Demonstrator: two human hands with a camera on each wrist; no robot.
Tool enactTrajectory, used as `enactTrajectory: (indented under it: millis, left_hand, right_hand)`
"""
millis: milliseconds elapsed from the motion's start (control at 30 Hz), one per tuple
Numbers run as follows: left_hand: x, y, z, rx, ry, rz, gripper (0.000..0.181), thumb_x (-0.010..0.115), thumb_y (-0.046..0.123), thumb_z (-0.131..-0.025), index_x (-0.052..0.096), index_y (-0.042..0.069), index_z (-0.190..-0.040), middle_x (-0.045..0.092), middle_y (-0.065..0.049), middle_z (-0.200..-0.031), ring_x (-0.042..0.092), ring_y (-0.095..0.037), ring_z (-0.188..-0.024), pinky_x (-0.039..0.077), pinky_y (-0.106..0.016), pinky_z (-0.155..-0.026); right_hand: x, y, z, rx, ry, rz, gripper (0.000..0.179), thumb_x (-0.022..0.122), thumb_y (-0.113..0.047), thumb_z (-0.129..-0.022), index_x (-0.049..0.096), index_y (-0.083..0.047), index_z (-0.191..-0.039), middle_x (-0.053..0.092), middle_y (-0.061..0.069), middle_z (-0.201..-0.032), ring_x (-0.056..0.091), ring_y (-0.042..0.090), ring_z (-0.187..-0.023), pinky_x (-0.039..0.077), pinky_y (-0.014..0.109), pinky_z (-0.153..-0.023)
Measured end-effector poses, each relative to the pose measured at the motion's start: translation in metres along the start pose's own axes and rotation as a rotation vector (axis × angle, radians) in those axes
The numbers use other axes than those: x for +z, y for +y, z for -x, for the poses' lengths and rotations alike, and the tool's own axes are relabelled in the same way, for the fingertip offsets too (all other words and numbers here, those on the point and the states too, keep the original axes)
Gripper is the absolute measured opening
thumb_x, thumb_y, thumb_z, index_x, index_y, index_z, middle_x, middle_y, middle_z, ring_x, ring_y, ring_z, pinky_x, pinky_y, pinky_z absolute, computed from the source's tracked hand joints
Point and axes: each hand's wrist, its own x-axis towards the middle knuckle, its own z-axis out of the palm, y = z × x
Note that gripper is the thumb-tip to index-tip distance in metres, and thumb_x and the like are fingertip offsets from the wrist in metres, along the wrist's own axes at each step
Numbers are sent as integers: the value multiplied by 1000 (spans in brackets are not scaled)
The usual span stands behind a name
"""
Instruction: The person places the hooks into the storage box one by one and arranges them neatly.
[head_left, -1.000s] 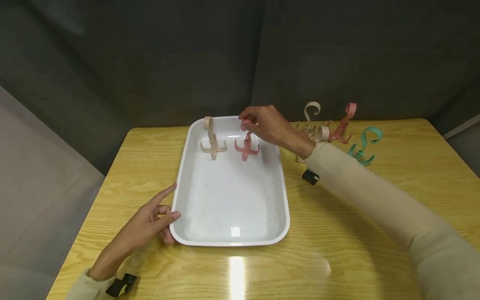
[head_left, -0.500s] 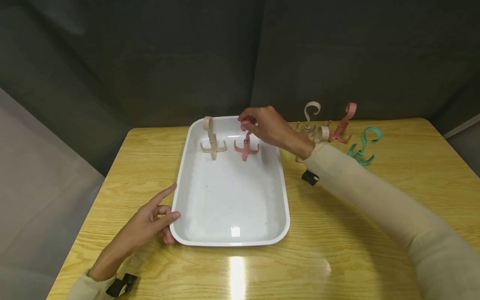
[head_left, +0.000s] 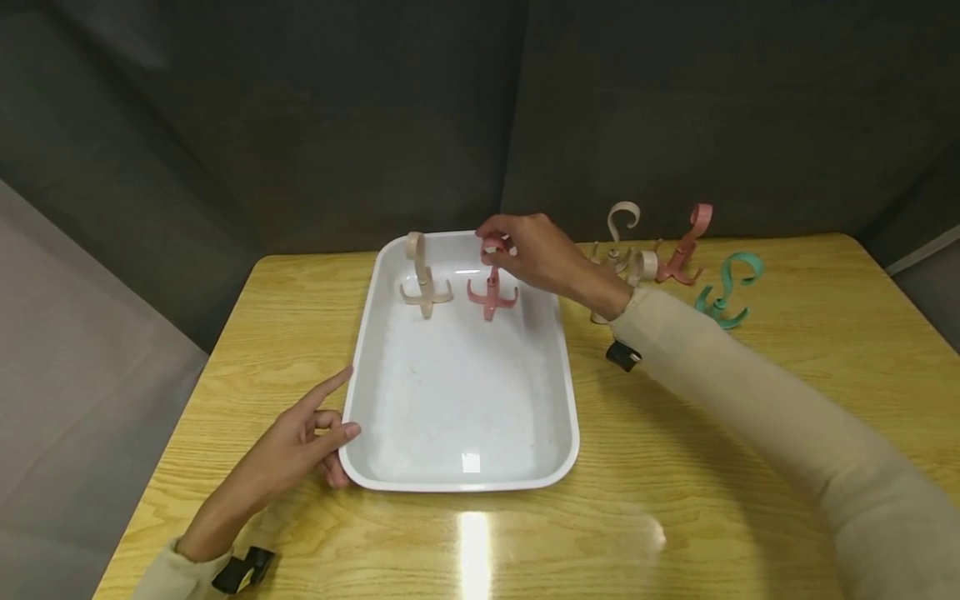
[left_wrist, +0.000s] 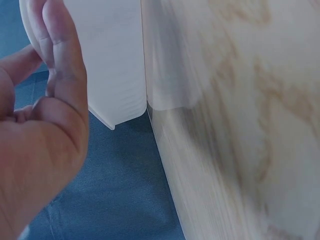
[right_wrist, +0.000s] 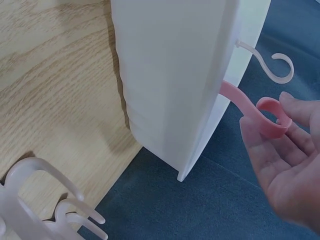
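Observation:
My right hand holds the curled top of a pink rotating hanger hook, thumb and fingers round its loop. Its prongs stand at the far end of the white tray. In the right wrist view the pink loop shows between thumb and fingers, while the tray wall hides the prongs. A beige hook stands upright to its left in the tray. At the tray's near left corner, my left hand grips the rim, thumb over it, index finger stretched along the side and other fingers outside.
Right of the tray on the wooden table are several more hooks: a beige one, a pink one and a green one. My right forearm partly covers this group. A dark curtain hangs behind the table.
The pink hook has shifted very slightly left, and more of its loop shows between my right fingers. My left hand and the tray stay in place.

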Motion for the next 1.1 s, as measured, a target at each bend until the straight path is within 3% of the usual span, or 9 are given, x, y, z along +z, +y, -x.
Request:
enactTrajectory:
  millis: [267,500,800,1100]
  left_hand:
    - [-1,-1,-1,5,-4,13,78,60,7,-107,11,5,-167,60,-16,-81,71,-24,-58,64,-45,-57]
    - [-2,0,0,2,-8,17,78,60,8,-107,11,6,-167,60,-18,-82,71,-25,-59,64,-45,-57]
    - [-4,-2,1,8,-8,10,77,59,8,-107,11,7,-168,60,-16,-81,71,-26,-59,64,-45,-57]
    - [-6,-2,1,27,-8,6,76,58,7,-107,11,4,-167,62,-16,-81,71,-25,-59,64,-45,-56]
  right_hand:
    - [-8,-3,5,29,-20,1,40,78,-7,-95,66,4,-131,72,15,-120,69,28,-113,56,44,-100]
    - [-18,0,11,46,-15,1,44,76,-6,-96,62,5,-136,66,21,-133,70,33,-112,58,46,-98]
    - [-38,-1,20,27,42,-17,41,77,-7,-96,63,4,-133,68,22,-130,70,34,-113,56,47,-100]
    - [-51,-5,34,42,49,-4,42,76,-10,-97,63,3,-134,67,20,-131,69,35,-113,55,49,-101]
